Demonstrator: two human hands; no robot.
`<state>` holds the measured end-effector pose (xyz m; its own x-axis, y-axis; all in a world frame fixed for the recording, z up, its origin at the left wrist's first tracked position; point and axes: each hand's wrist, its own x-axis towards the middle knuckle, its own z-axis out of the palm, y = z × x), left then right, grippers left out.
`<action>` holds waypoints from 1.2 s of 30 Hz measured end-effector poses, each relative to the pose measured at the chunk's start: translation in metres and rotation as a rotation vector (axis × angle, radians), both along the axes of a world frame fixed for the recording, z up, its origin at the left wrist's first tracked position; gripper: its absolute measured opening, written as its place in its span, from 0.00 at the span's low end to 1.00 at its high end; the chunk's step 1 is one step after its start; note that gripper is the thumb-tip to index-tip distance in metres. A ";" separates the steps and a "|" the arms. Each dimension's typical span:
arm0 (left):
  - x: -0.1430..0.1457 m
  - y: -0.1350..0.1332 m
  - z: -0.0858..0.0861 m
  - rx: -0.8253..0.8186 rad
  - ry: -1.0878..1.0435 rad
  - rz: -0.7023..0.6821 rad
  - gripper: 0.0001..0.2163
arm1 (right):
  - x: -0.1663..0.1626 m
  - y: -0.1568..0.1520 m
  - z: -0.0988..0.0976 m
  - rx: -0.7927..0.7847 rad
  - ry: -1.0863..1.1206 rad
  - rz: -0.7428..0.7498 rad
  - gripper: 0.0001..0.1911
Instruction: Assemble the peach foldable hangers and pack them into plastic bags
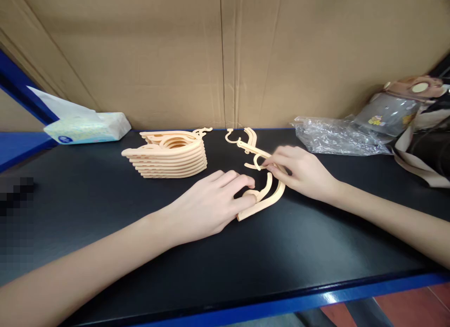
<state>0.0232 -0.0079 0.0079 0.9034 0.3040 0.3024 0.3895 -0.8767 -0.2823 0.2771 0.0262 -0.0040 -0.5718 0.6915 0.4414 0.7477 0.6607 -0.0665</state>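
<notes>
A peach plastic hanger (270,195) lies flat on the black tabletop (105,209) in the middle. My left hand (214,202) rests on its near end, fingers curled over the lower arm. My right hand (298,170) pinches its small hook between thumb and fingers. Just behind, another loose peach hanger (246,141) lies on the table. To the left stands a neat stack of several identical hangers (168,153).
A tissue pack (87,127) sits at the back left. Crumpled clear plastic (333,134), a grey bottle with a brown lid (397,109) and a dark bag (432,148) crowd the back right. Cardboard (225,55) walls the rear; a blue edge (316,299) bounds the front.
</notes>
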 end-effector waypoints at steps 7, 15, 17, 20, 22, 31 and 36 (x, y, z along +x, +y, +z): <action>-0.002 0.002 -0.003 -0.196 -0.030 -0.007 0.11 | 0.000 0.000 0.000 -0.015 -0.034 -0.010 0.14; -0.001 0.004 -0.002 -0.252 -0.103 -0.013 0.06 | -0.001 -0.001 0.001 0.032 -0.150 0.062 0.13; -0.002 0.006 -0.001 -0.243 -0.105 -0.029 0.05 | 0.000 -0.001 0.001 0.041 -0.172 0.107 0.14; -0.003 0.008 -0.001 -0.241 -0.125 -0.067 0.05 | 0.000 -0.001 0.002 0.038 -0.173 0.179 0.13; -0.005 0.009 -0.001 -0.238 -0.143 -0.079 0.04 | 0.000 -0.002 0.003 0.021 -0.168 0.223 0.13; -0.011 0.016 -0.007 -0.192 -0.136 0.006 0.09 | 0.001 -0.005 0.006 0.021 -0.243 0.320 0.17; -0.010 0.017 -0.006 -0.090 -0.149 0.061 0.07 | 0.000 -0.006 0.008 0.036 -0.236 0.354 0.19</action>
